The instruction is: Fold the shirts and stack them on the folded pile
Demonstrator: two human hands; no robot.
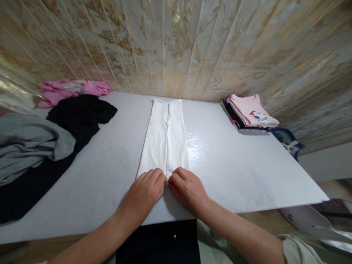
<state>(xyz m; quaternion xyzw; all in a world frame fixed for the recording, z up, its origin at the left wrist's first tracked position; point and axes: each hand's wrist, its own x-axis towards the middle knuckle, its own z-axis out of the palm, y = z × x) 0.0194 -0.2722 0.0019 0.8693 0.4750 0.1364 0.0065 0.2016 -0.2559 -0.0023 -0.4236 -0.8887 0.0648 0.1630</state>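
A white garment (165, 135), folded lengthwise into a long narrow strip, lies on the white table (233, 165) and runs from the back wall toward me. My left hand (147, 192) and my right hand (187, 189) rest side by side on its near end. Both hands have their fingers curled and pinched on the near edge of the fabric.
At the left lie a grey garment (24, 143), a black garment (74, 121) and a pink one (68, 90), all unfolded. A stack of folded clothes with a pink printed shirt (251, 112) on top sits at the back right. A blue-edged bag (287, 141) hangs past the right edge.
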